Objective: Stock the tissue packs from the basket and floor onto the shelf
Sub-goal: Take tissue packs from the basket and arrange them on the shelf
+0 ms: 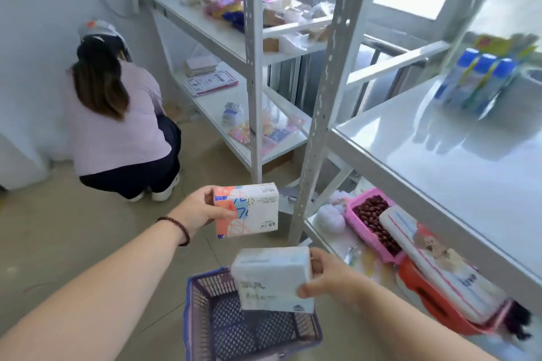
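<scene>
My left hand (197, 209) grips a tissue pack with an orange, blue and white pattern (247, 209), held up in front of the shelf post. My right hand (328, 280) grips a plain white tissue pack (274, 281) just above the purple basket (193, 313) on the floor. The basket's mesh bottom shows, and I cannot tell if more packs lie under the white one. The white metal shelf (457, 173) stands to the right, its glossy top board mostly bare.
A person in a pink top (117, 126) crouches at the left by the wall. Blue-capped bottles (475, 82) stand at the shelf's back. A pink basket of dark red items (372, 223) and a long white pack (434, 267) fill the lower board. A second rack (252, 73) stands behind.
</scene>
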